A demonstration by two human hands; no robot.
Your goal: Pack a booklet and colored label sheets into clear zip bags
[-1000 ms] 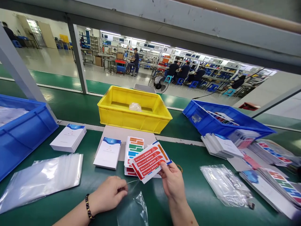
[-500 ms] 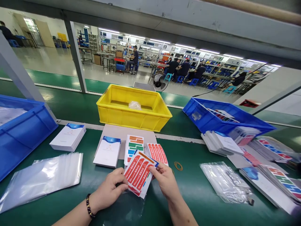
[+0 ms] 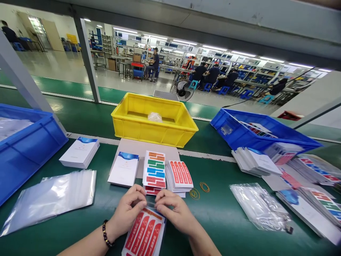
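A bundle of sticker sheets (image 3: 145,233), red labels on top, lies low in front of me and looks to be inside a clear plastic bag. Thumb and fingers of my left hand (image 3: 130,209) pinch the bag's upper edge. Close beside it, my right hand (image 3: 173,209) pinches the same edge, fingertips nearly meeting the left ones. Just beyond are a stack of multicoloured sticker sheets (image 3: 154,169), a stack of red sticker sheets (image 3: 181,174) and a stack of white booklets (image 3: 124,169). Rubber bands (image 3: 204,187) lie to the right.
A yellow bin (image 3: 154,131) stands behind the stacks. Blue bins (image 3: 29,142) flank the bench, the right blue bin (image 3: 229,133) tilted. Clear bags (image 3: 53,199) and more booklets (image 3: 80,151) lie left; bagged cables (image 3: 261,208) and further paper stacks (image 3: 306,213) lie right.
The sticker sheets have moved down towards me and now appear to be in the clear bag. Both hands have left the sheets' sides and come together at the bag's upper edge.
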